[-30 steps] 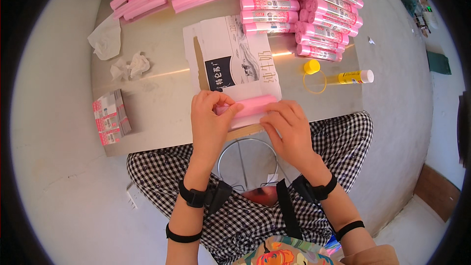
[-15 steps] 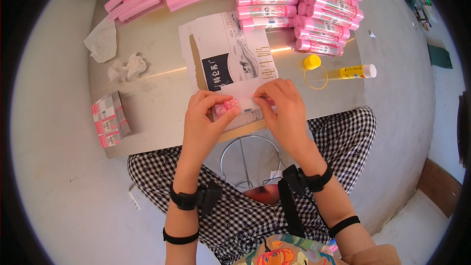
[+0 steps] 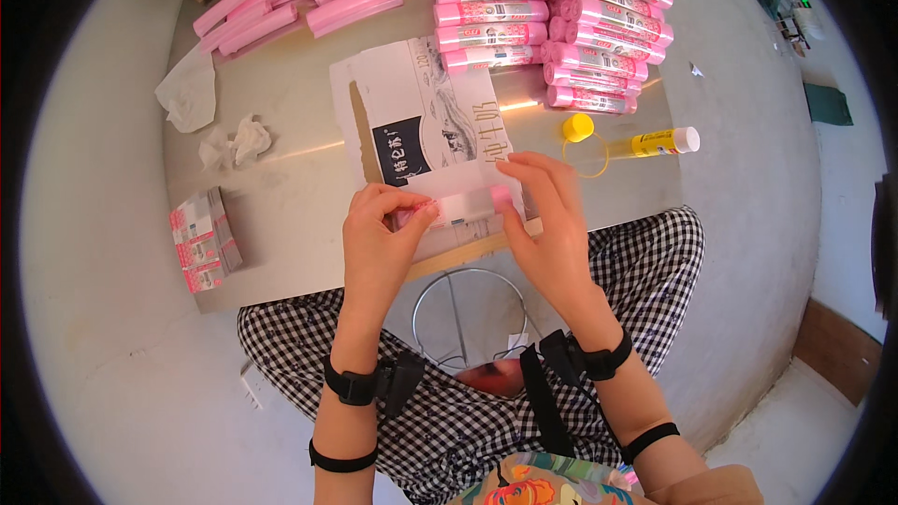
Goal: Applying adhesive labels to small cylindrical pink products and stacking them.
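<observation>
Watching remotely, I see the right hand (image 3: 554, 224) has just spread its fingers, leaving the pale-labelled pink roll (image 3: 468, 207) at mid-frame apparently steadied mainly by the left hand (image 3: 379, 232), pinching its left end.

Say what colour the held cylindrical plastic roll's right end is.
The roll's right end is pink, clearest in the head view.
</observation>
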Motion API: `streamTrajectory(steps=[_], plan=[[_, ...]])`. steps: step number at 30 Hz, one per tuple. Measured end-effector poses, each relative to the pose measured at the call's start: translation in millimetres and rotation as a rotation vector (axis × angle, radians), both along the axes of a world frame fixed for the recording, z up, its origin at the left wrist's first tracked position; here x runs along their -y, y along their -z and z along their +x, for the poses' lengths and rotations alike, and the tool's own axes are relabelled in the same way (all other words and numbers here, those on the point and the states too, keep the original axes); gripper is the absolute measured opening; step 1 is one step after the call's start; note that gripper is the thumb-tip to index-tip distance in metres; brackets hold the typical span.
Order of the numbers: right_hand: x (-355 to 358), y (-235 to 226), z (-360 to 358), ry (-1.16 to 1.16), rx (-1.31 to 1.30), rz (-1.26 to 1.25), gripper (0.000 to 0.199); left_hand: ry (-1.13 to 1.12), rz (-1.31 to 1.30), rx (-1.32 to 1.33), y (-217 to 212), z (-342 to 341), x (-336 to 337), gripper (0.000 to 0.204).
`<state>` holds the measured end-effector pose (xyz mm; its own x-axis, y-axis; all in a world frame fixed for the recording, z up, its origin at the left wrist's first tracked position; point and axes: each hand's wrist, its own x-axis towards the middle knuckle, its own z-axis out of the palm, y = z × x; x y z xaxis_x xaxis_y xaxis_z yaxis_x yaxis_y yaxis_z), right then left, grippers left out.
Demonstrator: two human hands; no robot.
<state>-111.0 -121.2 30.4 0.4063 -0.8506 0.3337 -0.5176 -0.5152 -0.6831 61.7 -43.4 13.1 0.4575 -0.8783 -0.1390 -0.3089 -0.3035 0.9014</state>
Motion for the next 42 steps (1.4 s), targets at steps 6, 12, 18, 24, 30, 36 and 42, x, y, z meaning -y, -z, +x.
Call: streamTrajectory(steps=[6, 12, 18, 24, 30, 36, 42], plan=[[-15.6, 9.4, 12.3, -0.282, -0.125, -0.041, 0.031, 0.059, -0.014, 0.025, 7.1, 5.8, -5.3, 0.017], [-10.2, 13.9, 11.8, -0.288, -0.132, -0.030, 0.026, 0.193, -0.080, 0.142, -15.9, 25.0, -22.0, 0.051], [-9.8, 9.6, 14.9, -0.313, -0.117, 0.005, 0.029, 0.211, -0.164, 0.205, 4.9, 18.0, -28.1, 0.050], [-10.5, 7.6, 15.8, -0.323, -0.117, 0.039, 0.027, 0.187, -0.194, 0.153, 10.9, 19.0, -29.2, 0.041], [-10.2, 5.1, 15.7, -0.318, -0.122, -0.005, 0.029, 0.172, -0.192, 0.131, 10.3, 20.6, -30.2, 0.040], [-9.9, 5.2, 15.4, -0.320, -0.120, -0.008, 0.028, 0.187, -0.186, 0.156, 10.5, 19.9, -29.0, 0.038], [-8.9, 4.7, 15.1, -0.332, -0.126, 0.000, 0.027, 0.190, -0.183, 0.134, 9.7, 17.9, -27.9, 0.038]])
